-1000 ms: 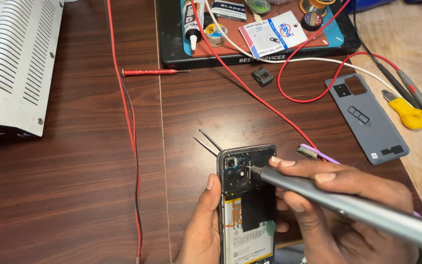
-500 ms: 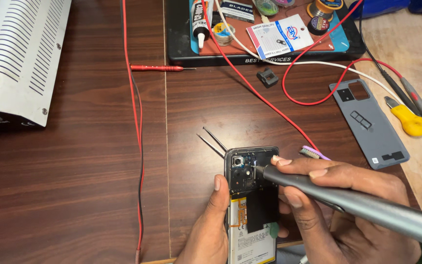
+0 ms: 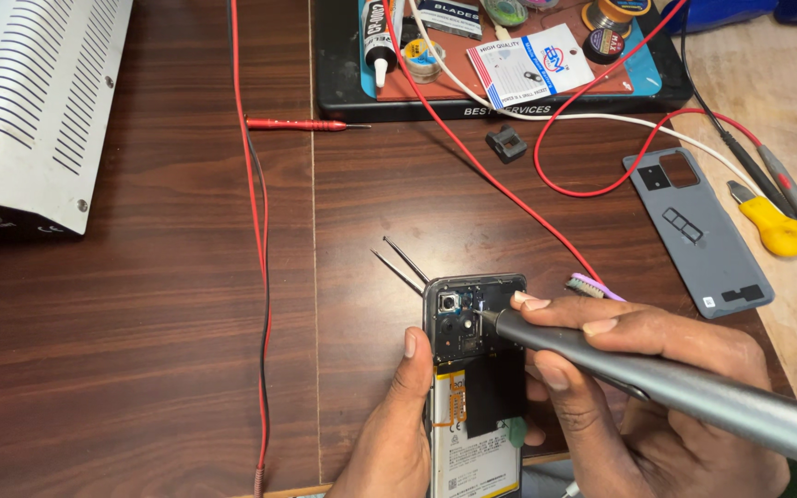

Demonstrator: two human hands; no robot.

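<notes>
An opened phone (image 3: 472, 369) with its back removed lies on the dark wooden table (image 3: 140, 350), camera modules and battery exposed. My left hand (image 3: 394, 433) grips its left edge, thumb on the rim. My right hand (image 3: 638, 397) holds a grey electric screwdriver (image 3: 675, 392) like a pen, its tip touching the board beside the camera module. Thin tweezers (image 3: 403, 263) poke out from under the phone's top left corner.
The grey back cover (image 3: 698, 231) lies to the right. A red-handled screwdriver (image 3: 302, 124), a small black part (image 3: 506, 145), red wires (image 3: 251, 231), a black tray (image 3: 500, 55) of supplies and a white vented machine (image 3: 29, 101) surround the work spot. A yellow tool (image 3: 777, 229) rests far right.
The view has shifted slightly downward. The screwdriver tip stays on the board near the camera module; both hands hold nearly the same positions.
</notes>
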